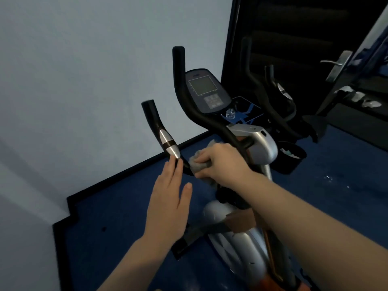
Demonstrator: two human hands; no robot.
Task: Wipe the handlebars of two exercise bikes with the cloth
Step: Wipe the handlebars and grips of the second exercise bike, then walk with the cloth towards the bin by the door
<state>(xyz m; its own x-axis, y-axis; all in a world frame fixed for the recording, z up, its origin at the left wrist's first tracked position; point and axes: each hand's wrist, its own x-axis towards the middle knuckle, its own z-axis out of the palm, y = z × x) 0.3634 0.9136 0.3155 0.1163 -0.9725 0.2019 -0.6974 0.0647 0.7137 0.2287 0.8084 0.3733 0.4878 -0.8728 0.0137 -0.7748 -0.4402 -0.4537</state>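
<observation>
Room: pale, smooth wall (84,80) fills the 9-to-12 o'clock part of the view; a black skirting strip (126,173) runs along its foot, stepping round a corner at 8 o'clock.
Floor: deep blue, matte floor (117,217) with a few light flecks toward 3 o'clock.
Door: dark door (357,66) at 1–2 o'clock, carrying a shiny metal lever handle (336,65).
Exercise bike: exercise bike (260,148) at centre — rounded silver plastic shell, black frame, orange trim low at 5 o'clock.
Handlebars: handlebars (184,91) are curved black tubes, matte like foam or rubber; the near left grip (156,122) rises toward 11 o'clock and bears a glossy oval silver sensor plate (169,143) crossed by a dark band.
Console: console (206,91) is an oval dark panel with a grey square screen and a block of buttons below it.
Cloth: grey, soft, crumpled cloth (199,162) is bunched around the bar just right of the silver plate, near the middle of the view.
Right hand: right hand (222,162) is closed around the cloth, pressing it onto the bar.
Left hand: left hand (170,198) is open and flat, fingers together, tips pointing to 12 o'clock and reaching the bar just below the silver plate; whether they touch it I cannot tell.
Holder: black cup-shaped holder (291,158) hangs at 3 o'clock off the bike; something pale lies inside, too blurred to identify.
</observation>
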